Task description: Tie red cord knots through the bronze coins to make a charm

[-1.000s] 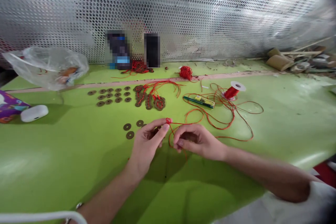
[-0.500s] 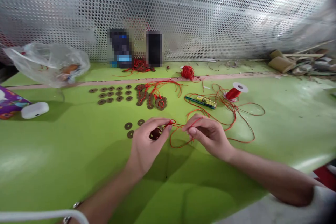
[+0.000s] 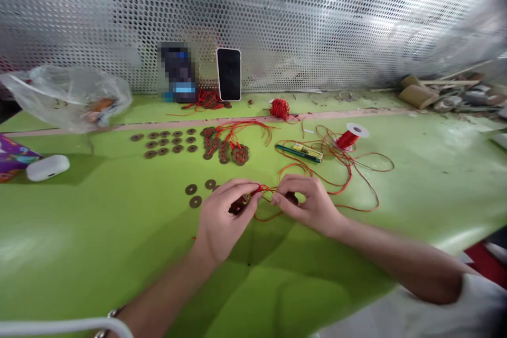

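Pinching red cord, coin half hidden

A green table fills most of the view, its glossy covering creased near the front edge and shining where light strikes it on the right. A pale pinkish strip runs across the table towards its far side. Behind it stands a white perforated metal panel, its round holes in even rows, with crumpled translucent sheeting showing through. Bright daylight glows through the panel at the upper right. At the lower right, past the table's edge, a patch of red floor shows.
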